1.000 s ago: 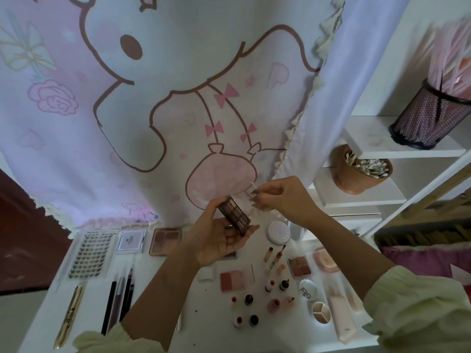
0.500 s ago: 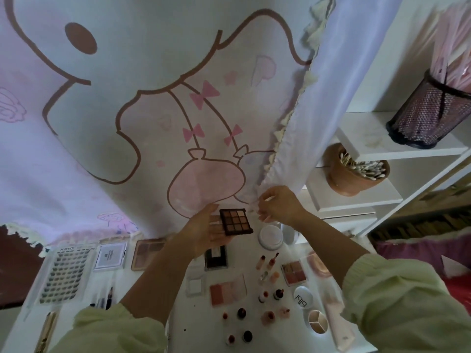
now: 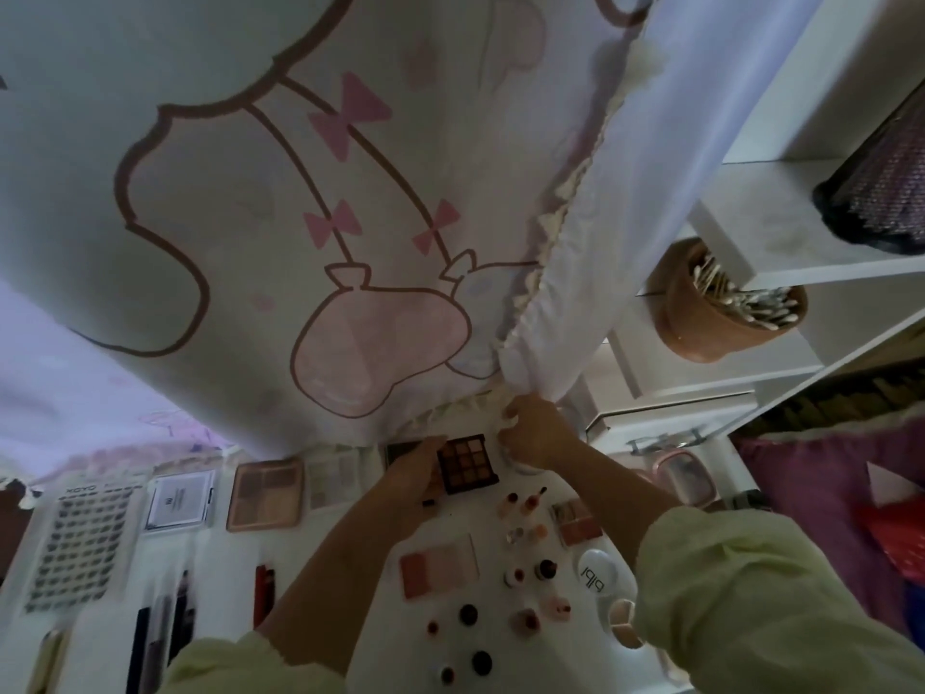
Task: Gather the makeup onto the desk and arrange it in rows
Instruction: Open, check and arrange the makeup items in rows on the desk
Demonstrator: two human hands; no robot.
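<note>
Grips palette [image 3: 468, 465] with left hand [image 3: 418, 468]; curls right hand [image 3: 538, 435], hold unclear. Risks toppling little bottles [image 3: 531, 504] by dragging a forearm.

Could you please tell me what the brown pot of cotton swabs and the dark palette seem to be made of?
The brown pot looks like matte ceramic or plastic: smooth, dull terracotta-coloured wall. The dark palette is likely plastic: thin dark frame around powder pans.
</note>
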